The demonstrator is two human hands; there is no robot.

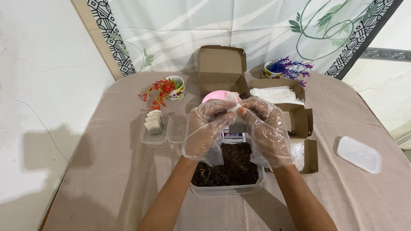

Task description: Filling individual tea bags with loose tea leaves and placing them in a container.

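A clear plastic tray of filled paper sachets (154,128) sits left on the cloth-covered bench (107,179); left hand (205,130) and right hand (266,128), gloved, pinch a small white paper sachet (233,107) together above a clear plastic tub of dark brown loose material (227,171); a clear plastic lid (358,154) lies right

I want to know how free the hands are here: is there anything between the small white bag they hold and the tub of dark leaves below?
Nothing visible. Both gloved hands, left hand and right hand, pinch the small white bag directly above the tub of dark leaves, which stands uncovered.
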